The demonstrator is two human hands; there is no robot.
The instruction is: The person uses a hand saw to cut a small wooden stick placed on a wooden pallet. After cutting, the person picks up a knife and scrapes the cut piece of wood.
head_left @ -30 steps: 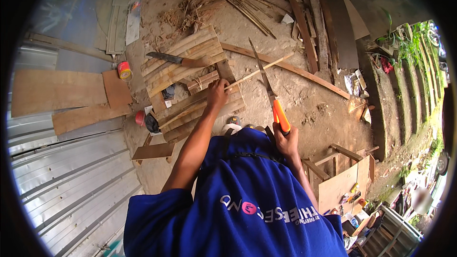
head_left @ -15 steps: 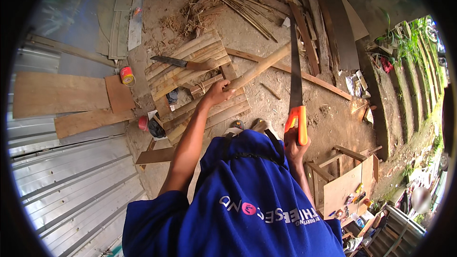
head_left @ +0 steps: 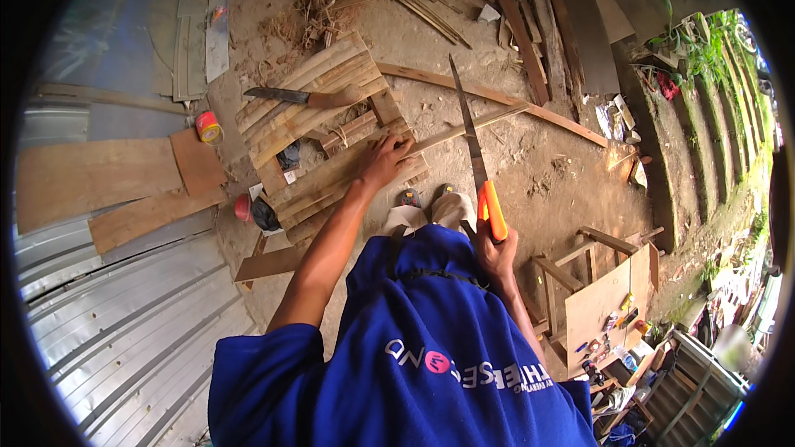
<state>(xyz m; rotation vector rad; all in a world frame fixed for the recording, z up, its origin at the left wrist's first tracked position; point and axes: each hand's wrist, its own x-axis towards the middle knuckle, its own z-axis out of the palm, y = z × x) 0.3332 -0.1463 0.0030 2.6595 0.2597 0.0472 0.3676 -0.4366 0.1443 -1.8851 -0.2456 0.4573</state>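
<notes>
In the head view, the loosely bent left hand (head_left: 387, 157), grip unclear, covers a long, pale wooden strip (head_left: 443, 137) at the slatted brown wooden worktop's (head_left: 344, 66) right edge. The strip juts rightward and away; the orange-handled steel handsaw (head_left: 475, 153), clasped in the right hand (head_left: 498, 253), crosses its line.

Room opens right of the saw (head_left: 478, 165) (long plank (head_left: 497, 99) beyond).

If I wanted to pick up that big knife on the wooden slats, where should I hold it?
Best by its wooden handle, I'd say, coming from above and the right. The big knife lies across the slats with its dark blade pointing left, so the handle end keeps your hand off the blade.
</notes>
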